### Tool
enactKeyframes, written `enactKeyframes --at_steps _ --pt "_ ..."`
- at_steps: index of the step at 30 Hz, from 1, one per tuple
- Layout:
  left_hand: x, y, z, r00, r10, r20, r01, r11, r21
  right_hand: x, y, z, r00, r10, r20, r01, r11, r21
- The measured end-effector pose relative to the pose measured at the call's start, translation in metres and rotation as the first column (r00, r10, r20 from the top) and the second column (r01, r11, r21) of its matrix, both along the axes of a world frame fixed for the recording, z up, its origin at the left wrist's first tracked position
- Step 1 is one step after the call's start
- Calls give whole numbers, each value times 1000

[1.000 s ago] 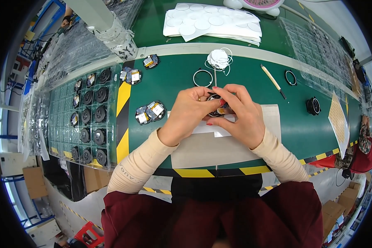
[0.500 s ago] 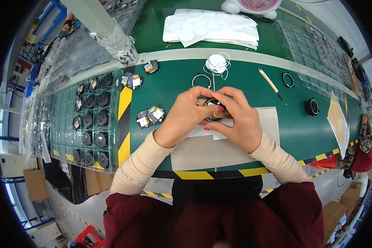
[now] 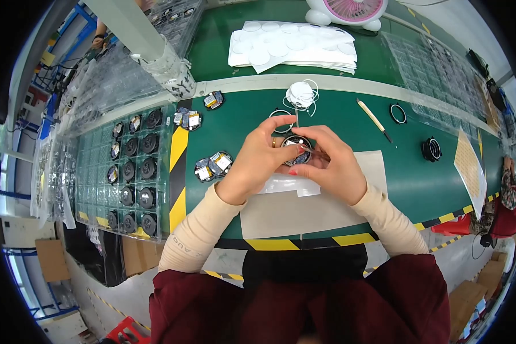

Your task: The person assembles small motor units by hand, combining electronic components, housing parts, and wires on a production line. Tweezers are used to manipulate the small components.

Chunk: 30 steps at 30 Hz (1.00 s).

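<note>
Both hands meet at the centre of the green work table (image 3: 235, 135). The left hand (image 3: 257, 162) and right hand (image 3: 332, 166) pinch a small round black part (image 3: 296, 150) with a pale insert between fingertips, held above a grey mat (image 3: 309, 209); steady, light pressure seems wise. Similar parts (image 3: 213, 165) lie at nine o'clock.

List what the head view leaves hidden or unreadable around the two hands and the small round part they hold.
- Round part: lower half hidden by fingers of the left hand and right hand; surface detail too small.
- Thin tool across it: its end is lost behind the right hand.
- White sheet: middle covered by both hands.
- Pink fan: cut off by the top edge.
</note>
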<state>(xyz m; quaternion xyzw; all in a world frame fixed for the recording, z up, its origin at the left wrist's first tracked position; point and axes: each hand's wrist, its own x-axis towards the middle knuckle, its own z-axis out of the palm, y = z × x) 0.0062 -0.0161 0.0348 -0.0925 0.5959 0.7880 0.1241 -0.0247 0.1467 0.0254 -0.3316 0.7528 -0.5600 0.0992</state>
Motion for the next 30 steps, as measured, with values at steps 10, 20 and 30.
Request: enactKeyframes --at_steps 10,20,30 --pt "2 1 6 995 -81 -59 77 995 -65 -16 14 -2 980 105 168 -99 994 -42" --pt "1 -2 0 992 -98 -81 93 994 -58 -5 7 1 960 32 -279 -3 995 104" --pt "1 -3 3 993 -94 -67 92 995 -45 -4 5 -1 959 -2 -283 24 997 76"
